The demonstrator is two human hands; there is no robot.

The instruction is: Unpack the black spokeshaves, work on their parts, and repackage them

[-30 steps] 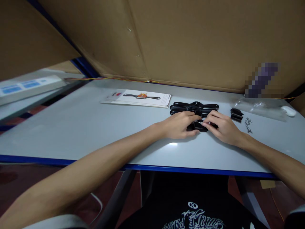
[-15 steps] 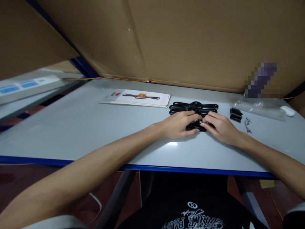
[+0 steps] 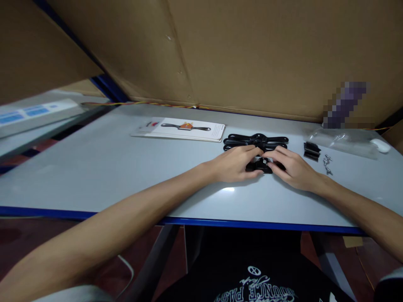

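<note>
A black spokeshave (image 3: 262, 167) lies on the table under my two hands. My left hand (image 3: 236, 163) is closed on its left side, fingers over the top and thumb along the near edge. At its middle is a small silver screw (image 3: 265, 160). My right hand (image 3: 291, 170) has thumb and index finger curled at this screw, the other fingers over the tool's right side. Just behind my hands, more black spokeshaves (image 3: 256, 140) lie in parallel, partly covered by my fingers.
Right of my hands are a stack of dark flat pieces (image 3: 311, 151) and several silver screws (image 3: 328, 161). Behind them lies a clear plastic bag (image 3: 349, 144) beside a white object (image 3: 380, 145). Printed cards (image 3: 182, 129) picturing a spokeshave lie at back left. A cardboard wall (image 3: 236, 58) stands behind.
My right thumb and index finger have shifted slightly at the screw and spread a little, so more of the screw shows. My left hand stays in place.
</note>
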